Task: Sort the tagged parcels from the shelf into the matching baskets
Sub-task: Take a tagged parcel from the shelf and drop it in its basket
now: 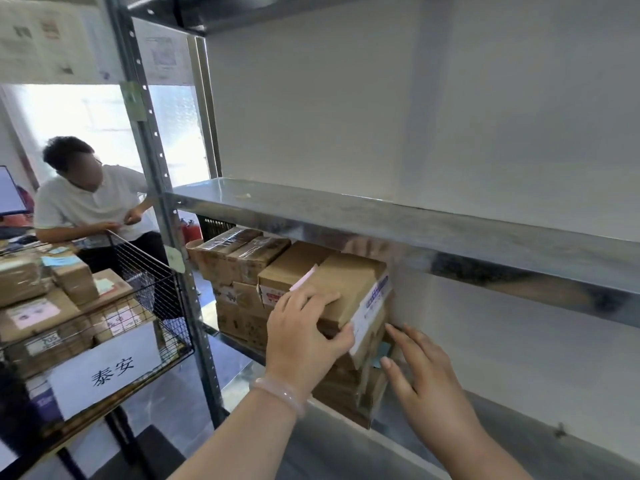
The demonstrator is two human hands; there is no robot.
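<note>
The left hand (304, 327) grips a brown cardboard parcel (346, 282) lying on top of a stack of cardboard boxes (349, 386) on a lower board of a grey metal shelf (415, 230). Its fingers curl over the parcel's top and the thumb presses on the front face. A pink tag (304, 278) sticks up from the parcel's top, just beyond the fingertips, and a white label with purple print (375, 304) covers its right end.

The right hand (426, 375) is spread, fingers straight and apart, just beside the right side of the stack. Whether its fingertips touch the boxes cannot be told. A light blue tag (382, 355) shows on a lower box between the two hands. More taped boxes (239, 258) stand farther back on the same board.

Left of the shelf's post, a black wire basket (152, 268) holds parcels with pink and blue tags and carries a white paper sign (104, 372) on its front. Behind it a person in a white shirt (90, 202) leans forward.
</note>
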